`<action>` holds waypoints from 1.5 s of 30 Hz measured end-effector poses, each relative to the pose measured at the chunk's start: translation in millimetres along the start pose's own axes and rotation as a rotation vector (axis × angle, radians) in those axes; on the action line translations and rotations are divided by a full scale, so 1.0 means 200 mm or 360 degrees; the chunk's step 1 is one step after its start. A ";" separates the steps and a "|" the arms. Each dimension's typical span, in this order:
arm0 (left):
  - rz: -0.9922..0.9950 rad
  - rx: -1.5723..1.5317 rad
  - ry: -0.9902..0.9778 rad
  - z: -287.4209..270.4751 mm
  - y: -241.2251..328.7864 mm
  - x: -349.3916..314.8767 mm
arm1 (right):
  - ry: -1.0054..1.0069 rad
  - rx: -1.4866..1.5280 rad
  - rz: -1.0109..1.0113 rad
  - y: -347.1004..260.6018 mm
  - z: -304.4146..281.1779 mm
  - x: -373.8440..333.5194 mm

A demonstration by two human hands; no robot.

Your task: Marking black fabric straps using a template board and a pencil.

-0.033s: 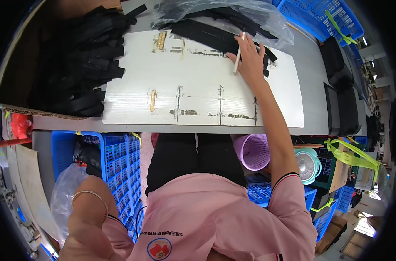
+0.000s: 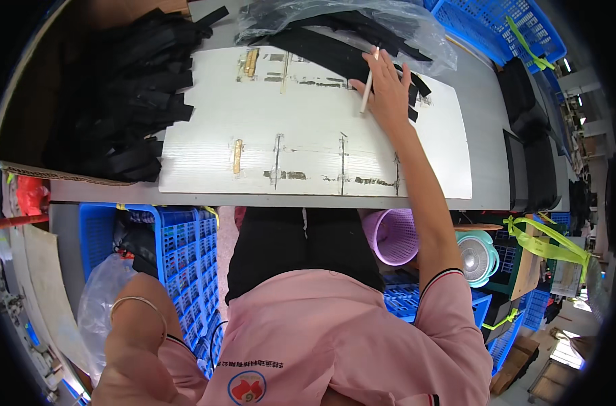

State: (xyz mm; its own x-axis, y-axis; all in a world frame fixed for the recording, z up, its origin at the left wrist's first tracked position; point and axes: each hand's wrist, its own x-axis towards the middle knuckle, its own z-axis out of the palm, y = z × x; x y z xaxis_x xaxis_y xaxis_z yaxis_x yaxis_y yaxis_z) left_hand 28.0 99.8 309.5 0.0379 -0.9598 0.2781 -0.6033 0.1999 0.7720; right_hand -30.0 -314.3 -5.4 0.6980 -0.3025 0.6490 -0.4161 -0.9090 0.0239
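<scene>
My right hand [image 2: 388,88] lies over the black fabric strips [image 2: 321,53] at the far side of the white board [image 2: 254,108]. Between its thumb and fingers it holds a slim white pen-like stick [image 2: 369,84], and its other fingers stretch over the strips. A few short black strip ends show beside the palm. My left arm is bent up close at the lower left, with a bangle around it. Of my left hand [image 2: 128,379] only a part shows at the lower edge, and its fingers are hidden.
A cardboard box [image 2: 71,177] full of black strips stands at the left. Clear plastic [image 2: 423,34] lies around the far strips. Black box-like pieces [image 2: 518,101] and a blue crate [image 2: 457,20] are at the right. Below are another blue crate [image 2: 186,264], a purple basket [image 2: 396,237] and a fan [image 2: 476,258].
My right hand and the white stick have shifted very slightly left. The rest looks the same.
</scene>
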 end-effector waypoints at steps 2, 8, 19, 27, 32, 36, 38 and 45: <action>0.0029 0.0005 -0.0039 0.00 -0.01 0.02 | 0.0065 0.0028 0.0021 -0.09 0.04 -0.02; -0.0094 0.0112 -0.0224 0.03 0.03 0.15 | 0.0219 0.0021 0.0113 -0.11 0.04 -0.03; 0.0575 -0.0233 -0.0488 0.03 -0.12 0.14 | -0.0031 -0.0098 0.0846 -0.03 0.00 -0.09; 0.0173 0.0127 -0.0562 0.16 0.03 0.38 | 0.0270 0.0187 0.0553 0.07 0.06 -0.05; -0.0014 0.0134 -0.0502 0.17 0.06 0.34 | 0.0346 0.0247 0.0617 0.07 0.08 -0.08; 0.0168 -0.0115 -0.0760 0.14 0.01 0.39 | 0.0351 0.0285 0.0721 0.06 0.10 -0.09; 0.0239 -0.0159 -0.0861 0.14 0.01 0.40 | 0.0383 0.0256 0.0713 0.08 0.07 -0.09; 0.0124 0.0267 -0.0723 0.27 0.12 0.37 | 0.0390 0.0359 0.0788 0.09 0.09 -0.10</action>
State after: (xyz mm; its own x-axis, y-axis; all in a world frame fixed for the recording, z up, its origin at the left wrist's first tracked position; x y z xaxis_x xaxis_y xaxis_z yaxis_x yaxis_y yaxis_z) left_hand -27.2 22.5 318.7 -0.3416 -0.9395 0.0250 -0.7119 0.2761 0.6457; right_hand -41.5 -329.7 -31.7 0.2865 -0.6554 0.6988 -0.5053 -0.7231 -0.4710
